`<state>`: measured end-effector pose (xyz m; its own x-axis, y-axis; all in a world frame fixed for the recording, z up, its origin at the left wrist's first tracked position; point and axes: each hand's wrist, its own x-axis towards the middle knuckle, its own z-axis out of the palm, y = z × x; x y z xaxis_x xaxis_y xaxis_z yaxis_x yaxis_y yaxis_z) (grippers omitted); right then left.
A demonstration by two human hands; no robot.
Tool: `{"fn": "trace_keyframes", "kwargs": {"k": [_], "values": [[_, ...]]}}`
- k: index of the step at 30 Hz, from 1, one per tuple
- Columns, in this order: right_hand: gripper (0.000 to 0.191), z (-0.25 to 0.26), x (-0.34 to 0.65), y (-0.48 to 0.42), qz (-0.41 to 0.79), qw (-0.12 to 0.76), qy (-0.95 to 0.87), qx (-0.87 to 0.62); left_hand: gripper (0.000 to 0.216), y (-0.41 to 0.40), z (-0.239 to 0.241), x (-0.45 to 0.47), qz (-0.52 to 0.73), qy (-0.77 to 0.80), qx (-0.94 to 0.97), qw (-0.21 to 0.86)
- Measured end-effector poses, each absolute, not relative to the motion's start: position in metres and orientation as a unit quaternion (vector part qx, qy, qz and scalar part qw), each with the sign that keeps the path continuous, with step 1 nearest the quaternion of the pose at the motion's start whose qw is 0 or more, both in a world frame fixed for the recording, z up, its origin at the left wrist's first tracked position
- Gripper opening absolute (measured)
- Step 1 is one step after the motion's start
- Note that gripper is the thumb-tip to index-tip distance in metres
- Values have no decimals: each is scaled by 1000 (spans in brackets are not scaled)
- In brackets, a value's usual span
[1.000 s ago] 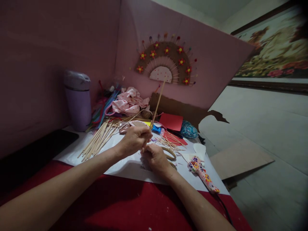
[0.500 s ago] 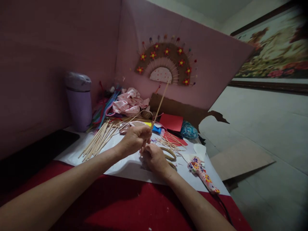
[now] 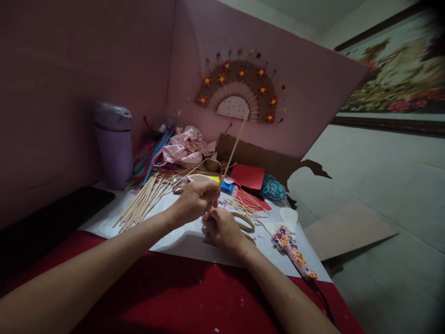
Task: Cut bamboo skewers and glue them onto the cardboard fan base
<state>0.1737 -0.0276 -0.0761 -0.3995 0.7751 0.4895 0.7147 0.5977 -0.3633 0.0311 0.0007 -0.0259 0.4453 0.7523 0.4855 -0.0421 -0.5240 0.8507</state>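
Note:
A thin wooden stick (image 3: 233,150) rises at a slant, its top tilted to the right. My left hand (image 3: 198,199) is closed around its lower part. Just below, my right hand (image 3: 222,227) is closed with its fingers at the stick's bottom end, and the tip itself is hidden. Scissors (image 3: 244,221) lie right beside my right hand, with their handle loops showing and the blades out of sight. On the white sheet (image 3: 174,243) to the left is a loose bundle of wooden sticks (image 3: 142,204). Shorter sticks (image 3: 245,208) lie scattered behind the scissors.
A glue gun wrapped in flowered cloth (image 3: 294,253) lies at the right, its cord running forward. Behind are crumpled pink fabric (image 3: 187,146), red paper (image 3: 247,176) and blue yarn (image 3: 273,188). A purple tumbler (image 3: 114,150) stands at left; a decorated cardboard arch (image 3: 239,74) hangs behind.
The stick's upper end has tipped slightly to the right and up. Both hands keep almost the same place and hold.

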Motion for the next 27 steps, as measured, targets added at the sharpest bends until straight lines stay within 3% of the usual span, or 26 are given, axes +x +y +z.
{"fn": "trace_keyframes", "kwargs": {"k": [14, 27], "values": [[7, -83, 170, -29, -61, 266, -831, -484, 23, 1, -26, 33, 489, 239, 715, 438], [9, -89, 166, -30, -34, 304, -812, -497, 24, -4, -15, 33, 510, 224, 661, 503]]}}
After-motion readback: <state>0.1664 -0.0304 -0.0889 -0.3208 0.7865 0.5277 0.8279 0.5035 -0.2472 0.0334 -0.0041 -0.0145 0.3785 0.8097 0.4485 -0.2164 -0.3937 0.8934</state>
